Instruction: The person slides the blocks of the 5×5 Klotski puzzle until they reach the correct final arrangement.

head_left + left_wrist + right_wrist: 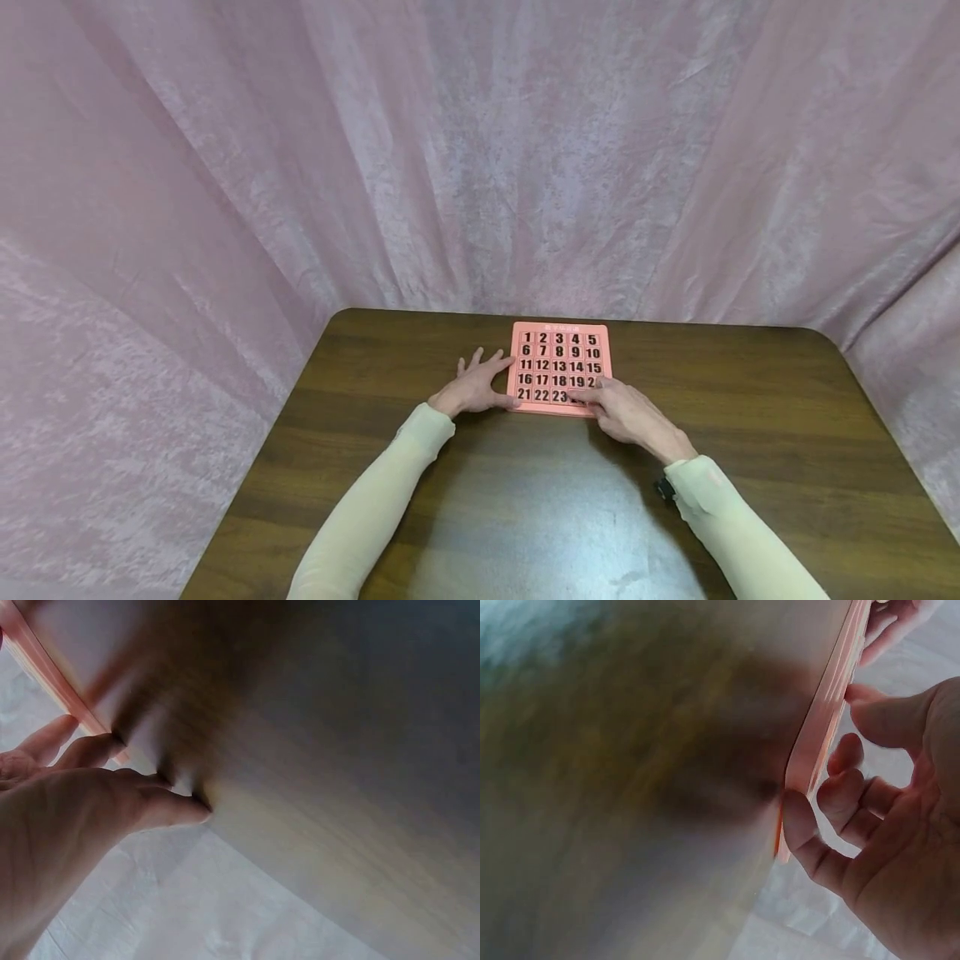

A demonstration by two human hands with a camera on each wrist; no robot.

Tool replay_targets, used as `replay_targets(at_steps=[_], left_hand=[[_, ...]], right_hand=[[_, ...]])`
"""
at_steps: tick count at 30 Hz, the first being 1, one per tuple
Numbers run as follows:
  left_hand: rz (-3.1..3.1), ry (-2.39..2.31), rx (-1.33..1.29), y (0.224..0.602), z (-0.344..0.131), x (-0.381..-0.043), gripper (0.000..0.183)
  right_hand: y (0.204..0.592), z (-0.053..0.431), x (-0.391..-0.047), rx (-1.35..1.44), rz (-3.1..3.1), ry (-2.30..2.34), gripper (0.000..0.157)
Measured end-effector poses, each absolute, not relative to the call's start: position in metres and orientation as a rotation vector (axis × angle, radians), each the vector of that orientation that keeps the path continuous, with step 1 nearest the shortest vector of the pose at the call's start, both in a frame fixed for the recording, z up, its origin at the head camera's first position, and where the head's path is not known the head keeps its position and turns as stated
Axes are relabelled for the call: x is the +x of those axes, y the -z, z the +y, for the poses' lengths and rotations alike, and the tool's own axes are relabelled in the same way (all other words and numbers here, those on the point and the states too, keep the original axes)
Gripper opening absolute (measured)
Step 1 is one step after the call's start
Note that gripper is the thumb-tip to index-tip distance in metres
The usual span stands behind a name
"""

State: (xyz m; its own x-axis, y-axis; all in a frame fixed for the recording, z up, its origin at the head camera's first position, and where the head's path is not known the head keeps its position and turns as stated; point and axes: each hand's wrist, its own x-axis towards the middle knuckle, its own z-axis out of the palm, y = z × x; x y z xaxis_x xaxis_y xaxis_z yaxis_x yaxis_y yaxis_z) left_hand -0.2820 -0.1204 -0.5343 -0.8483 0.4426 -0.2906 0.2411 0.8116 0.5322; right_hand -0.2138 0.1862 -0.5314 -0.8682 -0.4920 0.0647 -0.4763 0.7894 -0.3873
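Note:
A square pink number sliding puzzle (558, 326) lies flat on the table, with black-numbered tiles in rows, 1 to 5 along the top. My left hand (477, 385) is spread at its left side, index fingertip and thumb touching the frame near the left edge and lower left corner. The right hand (628, 410) reaches over the lower right corner, its index finger pressing on the bottom row just right of tile 23 and hiding tiles there. In the right wrist view, a finger (800, 817) touches the puzzle's side (821, 727). The left wrist view shows the puzzle's pink edge (56, 682) by the fingers.
The puzzle lies near the far edge of a dark brown wooden table (720, 392). Pink velvet curtains (555, 150) hang behind the table and along its sides. A small black device (664, 489) sits at the right wrist.

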Motion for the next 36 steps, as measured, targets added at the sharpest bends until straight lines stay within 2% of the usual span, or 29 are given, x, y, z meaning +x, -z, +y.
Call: replay_targets(at_steps=[4,10,23,29,36], left_hand=[[2.591,-0.698,0.507,0.535,-0.120,-0.281,0.092],[2.583,-0.708,0.491,0.535,-0.122,-0.281,0.091],[2.583,-0.713,0.499,0.537,-0.120,-0.281,0.091],[2.576,-0.692,0.482,0.538,-0.121,-0.280,0.092],[2.583,-0.705,0.499,0.536,-0.121,-0.280,0.092]], right_hand=[[0.531,0.191,-0.213,-0.799,2.983,0.569,0.044],[0.532,0.186,-0.213,-0.824,2.997,0.480,0.035],[0.530,0.188,-0.208,-0.795,3.025,0.340,0.050],[0.525,0.178,-0.207,-0.878,3.088,0.155,0.042],[0.516,0.177,-0.207,-0.924,3.119,-0.016,0.042]])
